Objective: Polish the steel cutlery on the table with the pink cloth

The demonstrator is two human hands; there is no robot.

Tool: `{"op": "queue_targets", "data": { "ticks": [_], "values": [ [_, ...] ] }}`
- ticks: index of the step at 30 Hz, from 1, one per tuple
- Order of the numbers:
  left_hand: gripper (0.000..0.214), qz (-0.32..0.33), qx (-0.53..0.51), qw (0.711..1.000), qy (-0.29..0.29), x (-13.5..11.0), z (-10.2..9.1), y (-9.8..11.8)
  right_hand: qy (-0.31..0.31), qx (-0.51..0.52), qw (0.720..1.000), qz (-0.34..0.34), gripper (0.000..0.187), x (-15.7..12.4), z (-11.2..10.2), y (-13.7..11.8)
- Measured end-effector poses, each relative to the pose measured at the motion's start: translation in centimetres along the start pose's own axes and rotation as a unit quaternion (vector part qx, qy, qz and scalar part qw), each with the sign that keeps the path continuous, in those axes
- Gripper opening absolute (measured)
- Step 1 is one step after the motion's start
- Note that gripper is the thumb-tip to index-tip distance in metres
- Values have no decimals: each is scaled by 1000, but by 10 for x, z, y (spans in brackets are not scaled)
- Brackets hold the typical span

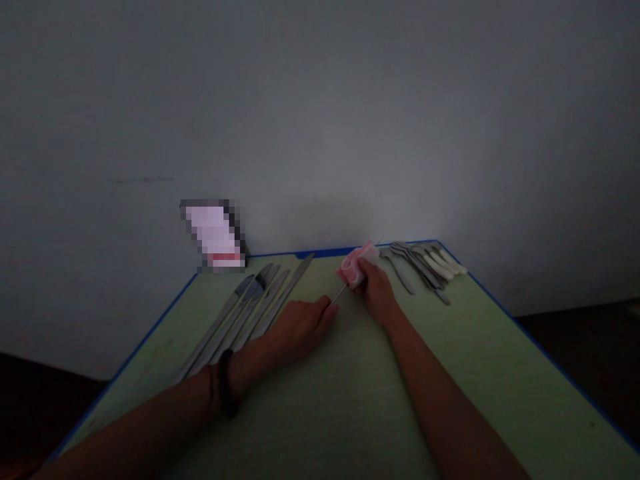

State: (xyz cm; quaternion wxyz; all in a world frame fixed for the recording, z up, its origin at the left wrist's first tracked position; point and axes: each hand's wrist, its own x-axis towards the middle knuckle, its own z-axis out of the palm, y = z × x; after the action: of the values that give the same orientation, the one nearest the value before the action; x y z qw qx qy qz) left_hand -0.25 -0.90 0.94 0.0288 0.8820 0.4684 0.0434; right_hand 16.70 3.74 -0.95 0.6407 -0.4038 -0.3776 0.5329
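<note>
My right hand (376, 291) is closed around a pink cloth (356, 263) that is wrapped over one end of a thin metal utensil (341, 293). My left hand (303, 325) lies on the green table (350, 400) with its fingers pinching the utensil's near end. A dark band sits on my left wrist. Several table knives (250, 308) lie side by side just left of my left hand. Several spoons and forks (423, 265), some with white handles, lie in a fan to the right of my right hand.
The table has a blue rim (280, 254) and stands against a plain grey wall. A blurred-out light object (215, 235) leans at the table's far left corner. The room is dim.
</note>
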Motion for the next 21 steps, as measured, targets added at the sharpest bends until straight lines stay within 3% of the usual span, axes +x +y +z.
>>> {"op": "queue_targets", "data": {
  "ticks": [2,5,9,16,21],
  "values": [
    [44,18,19,1000,-2,-1,-1,0,29,75,997,10,23,6,0,1],
    [43,65,26,997,-11,-2,-3,-2,86,229,970,11,15,12,-2,-2],
    [38,116,16,993,-10,-4,-4,-4,99,300,949,-15,11,14,-6,-5],
    [33,91,22,996,-4,-4,0,-5,84,244,965,47,14,10,-7,-6],
    [30,74,13,997,-1,-3,-2,-3,52,70,996,14,29,6,-8,2]
  ]
}}
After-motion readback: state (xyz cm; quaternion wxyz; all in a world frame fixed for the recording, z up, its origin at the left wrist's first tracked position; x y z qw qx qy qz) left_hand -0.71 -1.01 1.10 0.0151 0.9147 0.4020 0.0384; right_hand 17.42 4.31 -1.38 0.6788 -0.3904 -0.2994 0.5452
